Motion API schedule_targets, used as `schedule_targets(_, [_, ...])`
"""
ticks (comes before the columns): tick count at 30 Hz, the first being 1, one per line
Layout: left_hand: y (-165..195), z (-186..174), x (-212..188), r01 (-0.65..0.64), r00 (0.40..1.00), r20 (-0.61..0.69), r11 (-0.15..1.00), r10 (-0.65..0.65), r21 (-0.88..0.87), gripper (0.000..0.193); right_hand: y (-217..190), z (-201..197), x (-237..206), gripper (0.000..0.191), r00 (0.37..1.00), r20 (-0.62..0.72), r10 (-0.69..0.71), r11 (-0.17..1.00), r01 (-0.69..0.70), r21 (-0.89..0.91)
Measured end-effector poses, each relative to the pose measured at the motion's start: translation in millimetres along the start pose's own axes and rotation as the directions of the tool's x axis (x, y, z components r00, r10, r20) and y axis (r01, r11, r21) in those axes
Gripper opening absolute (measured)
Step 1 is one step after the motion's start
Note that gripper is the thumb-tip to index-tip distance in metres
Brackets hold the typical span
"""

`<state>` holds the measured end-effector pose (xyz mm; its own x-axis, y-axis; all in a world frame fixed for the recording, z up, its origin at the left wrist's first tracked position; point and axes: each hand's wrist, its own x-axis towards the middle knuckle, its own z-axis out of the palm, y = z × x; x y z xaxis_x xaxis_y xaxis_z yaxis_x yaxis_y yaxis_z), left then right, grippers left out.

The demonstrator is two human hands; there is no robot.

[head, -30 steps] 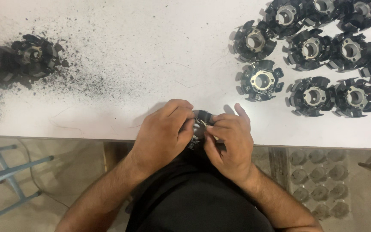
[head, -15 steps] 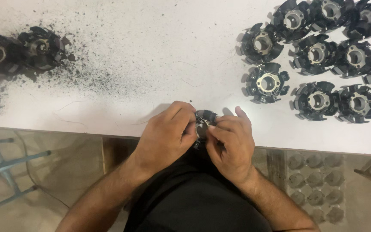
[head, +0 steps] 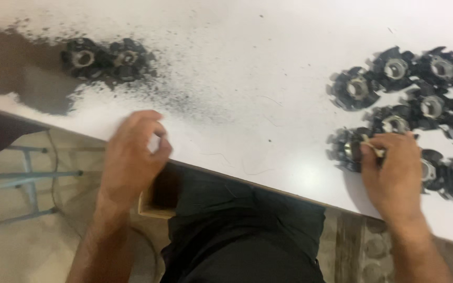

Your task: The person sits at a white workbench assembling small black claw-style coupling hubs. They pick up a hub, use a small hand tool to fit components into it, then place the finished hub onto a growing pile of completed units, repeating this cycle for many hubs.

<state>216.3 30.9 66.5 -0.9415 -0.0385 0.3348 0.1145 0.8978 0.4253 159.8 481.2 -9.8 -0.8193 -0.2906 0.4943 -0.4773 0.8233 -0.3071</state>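
My right hand [head: 391, 175] rests on the white table [head: 268, 78] at the right, fingers closed on a black finned round part [head: 343, 149] with a metal hub. It sets that part against a group of several like parts [head: 431, 105]. A thin pale sliver [head: 373, 149] shows at its fingertips. My left hand [head: 132, 154] hovers at the table's near edge, left of centre, fingers curled with thumb meeting forefinger and nothing visible in it. It is blurred.
Two dusty black finned parts [head: 82, 57] [head: 127, 58] lie at the far left in a spread of dark powder [head: 22, 68]. Below the table edge are my dark-clothed lap [head: 242, 236], a brown box [head: 155, 204] and a blue metal frame [head: 27, 173].
My hands held one part together at the table edge before. They have come apart: the right hand carried the part right to the group, and the left hand moved left with nothing in it.
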Motion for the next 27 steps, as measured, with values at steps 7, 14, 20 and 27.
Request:
schedule_targets(7, [-84.4,-41.9,47.3,0.099,0.991,-0.114,0.957,-0.07,0.274,0.079,25.9,-1.8,-5.3,0.017,0.984,-0.179,0.019,0.995,-0.035,-0.09])
schedule_targets(14, [-102.1,-17.5,138.3,-0.163,0.914,0.404,0.936,0.025,0.312,0.108,-35.2,9.5,-35.5,0.019,0.937,-0.277,0.213,0.929,-0.107,0.353])
schedule_targets(20, [-62.1,-21.4,105.3,-0.167,0.643,0.726,0.881,-0.242,0.442,0.115,-69.5,7.0,-41.7,0.021,0.917,-0.137,0.376,0.748,-0.213,0.629])
schedule_targets(27, [82.4,45.7,22.6,-0.076,0.73,0.683,0.996,0.025,0.044,0.102,-113.0,25.2,-24.0,0.021,0.932,-0.143,0.333,0.702,-0.144,0.698])
